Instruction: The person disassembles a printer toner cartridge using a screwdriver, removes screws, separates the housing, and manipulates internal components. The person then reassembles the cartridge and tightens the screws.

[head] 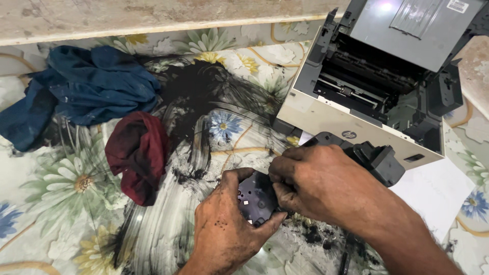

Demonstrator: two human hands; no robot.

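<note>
Left hand point(224, 229) and right hand point(318, 186), fingers clamped on black cartridge point(257, 196) (printer point(356, 125) edge just beside).

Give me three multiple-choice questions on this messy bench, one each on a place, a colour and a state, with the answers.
1. Where does the printer sit?
A. upper right
B. lower left
C. under the blue cloth

2. What colour is the cloth nearest the left hand?
A. yellow
B. dark red
C. white

3. How is the printer's top cover?
A. shut flat
B. taken off and lying on the floor
C. raised open

Answers:
1 A, it stands at the upper right of the flowered sheet, beyond the right hand.
2 B, the dark red cloth lies just left of that hand, with the blue cloth farther off.
3 C, the cover is tilted up and the inner rollers show; both hands grip the black cartridge.
</note>
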